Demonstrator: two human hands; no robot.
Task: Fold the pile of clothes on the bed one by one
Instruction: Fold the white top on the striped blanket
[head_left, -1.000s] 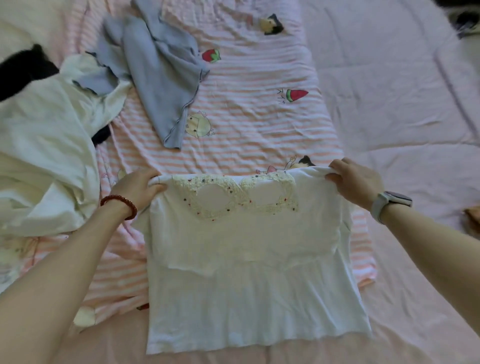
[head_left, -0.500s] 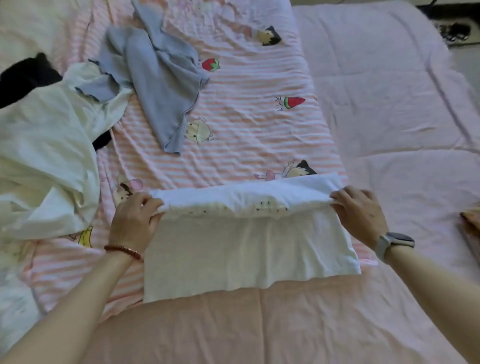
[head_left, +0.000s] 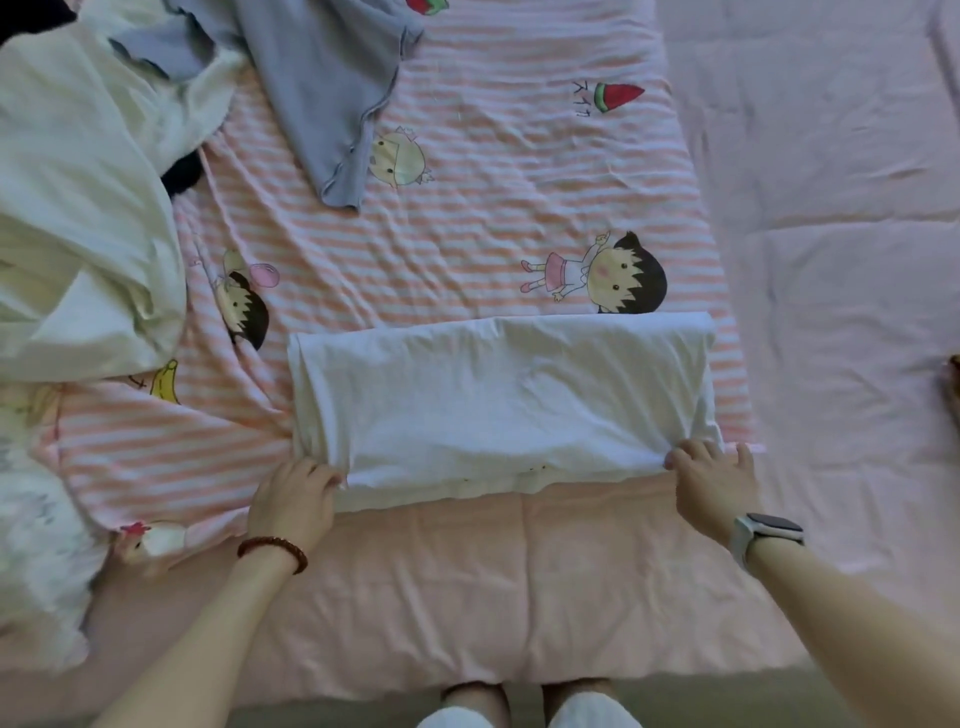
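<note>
Both bare arms reaching forward, left hand (head_left: 291, 501) fingers curled and pinching, right hand (head_left: 714, 486) likewise, palms down

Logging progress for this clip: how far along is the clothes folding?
No finished folded garment is in view. In hand: the white top lies folded crosswise, left hand and right hand gripping its near corners. Left: the blue garment and cream garment lie unfolded.

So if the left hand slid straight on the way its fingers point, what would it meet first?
The left hand already pinches the white top's near corner, so it would push into that folded top straight away.
</note>
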